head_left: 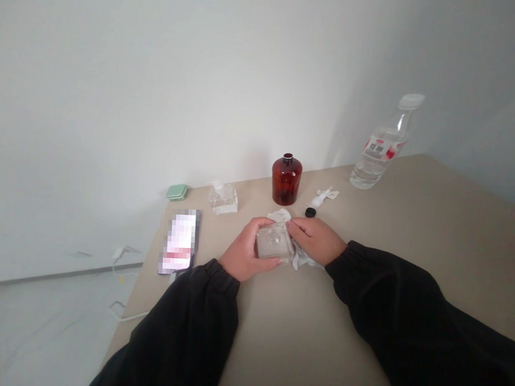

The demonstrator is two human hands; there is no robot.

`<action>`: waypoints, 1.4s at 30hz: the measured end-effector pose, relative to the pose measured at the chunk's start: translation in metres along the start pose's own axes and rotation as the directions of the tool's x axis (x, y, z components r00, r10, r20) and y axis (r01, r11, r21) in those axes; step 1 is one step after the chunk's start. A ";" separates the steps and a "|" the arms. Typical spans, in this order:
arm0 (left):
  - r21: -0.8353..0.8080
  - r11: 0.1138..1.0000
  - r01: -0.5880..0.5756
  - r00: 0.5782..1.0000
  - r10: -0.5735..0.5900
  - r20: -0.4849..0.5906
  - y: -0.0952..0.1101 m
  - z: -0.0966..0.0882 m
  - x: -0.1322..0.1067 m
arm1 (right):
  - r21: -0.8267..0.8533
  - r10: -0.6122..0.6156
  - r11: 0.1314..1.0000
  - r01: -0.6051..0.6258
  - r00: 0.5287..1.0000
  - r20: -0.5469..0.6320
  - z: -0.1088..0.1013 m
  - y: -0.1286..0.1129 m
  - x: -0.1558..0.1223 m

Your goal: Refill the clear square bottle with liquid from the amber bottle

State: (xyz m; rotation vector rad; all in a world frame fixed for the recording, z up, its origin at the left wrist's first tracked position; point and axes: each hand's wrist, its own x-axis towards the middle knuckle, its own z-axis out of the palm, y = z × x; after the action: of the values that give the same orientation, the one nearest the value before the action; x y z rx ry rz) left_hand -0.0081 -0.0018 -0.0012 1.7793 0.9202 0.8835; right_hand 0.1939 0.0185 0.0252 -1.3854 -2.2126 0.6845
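Note:
My left hand is wrapped round a small clear square container in the middle of the beige table. My right hand is closed on a crumpled white tissue and presses against the container's right side. Part of the tissue shows behind the container. An open amber bottle stands just beyond the hands, with its small black cap lying to its right.
A phone lies at the left of the table. A second clear container and a green case sit near the back edge. A white pump piece and a water bottle are at the back right.

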 end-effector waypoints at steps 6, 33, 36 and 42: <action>0.013 1.000 -0.002 1.000 0.002 -0.007 -0.003 0.000 0.000 | 0.004 0.009 1.000 -0.009 1.000 0.000 0.000 0.001 -0.001; 0.007 1.000 -0.008 1.000 0.008 0.001 -0.003 -0.001 0.001 | 0.028 0.030 0.999 -0.031 0.999 0.034 0.001 0.004 0.000; 0.006 1.000 -0.006 1.000 0.006 0.008 -0.002 -0.001 0.001 | 0.035 0.025 0.999 -0.026 0.999 0.033 0.001 0.004 0.001; 0.011 1.000 -0.008 1.000 0.008 0.003 -0.002 -0.001 0.001 | 0.039 0.024 0.999 -0.025 1.000 0.020 0.003 0.006 0.001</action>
State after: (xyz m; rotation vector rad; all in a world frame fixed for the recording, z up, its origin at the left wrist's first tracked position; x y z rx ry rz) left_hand -0.0087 -0.0002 -0.0029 1.7949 0.9182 0.8815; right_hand 0.1962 0.0213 0.0192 -1.3942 -2.1893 0.7489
